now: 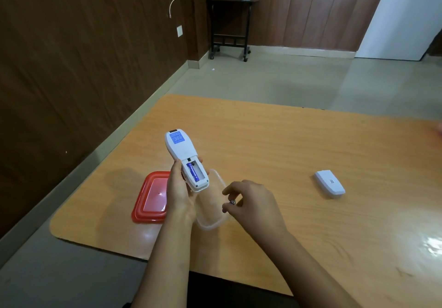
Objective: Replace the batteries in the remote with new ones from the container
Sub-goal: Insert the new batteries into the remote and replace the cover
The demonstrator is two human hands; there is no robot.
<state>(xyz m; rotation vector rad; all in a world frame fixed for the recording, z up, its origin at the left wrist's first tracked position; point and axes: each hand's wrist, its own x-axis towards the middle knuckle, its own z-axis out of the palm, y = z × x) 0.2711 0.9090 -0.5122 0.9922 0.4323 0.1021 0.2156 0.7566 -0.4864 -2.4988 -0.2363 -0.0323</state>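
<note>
My left hand (178, 191) grips a white remote (181, 151) with its back facing up and its battery bay open. One blue battery (192, 172) lies in the left slot; the right slot is bare. My right hand (251, 202) pinches a second battery (232, 202) end-on between thumb and fingers, just over the clear plastic container (210, 221) that stands on the table below both hands. The remote's white battery cover (329, 183) lies on the table to the right.
The container's red lid (150, 197) lies flat left of my left hand. The wooden table (287, 145) stretches far and right; its near-left corner is rounded. A dark side table with a small plant stands by the far wall.
</note>
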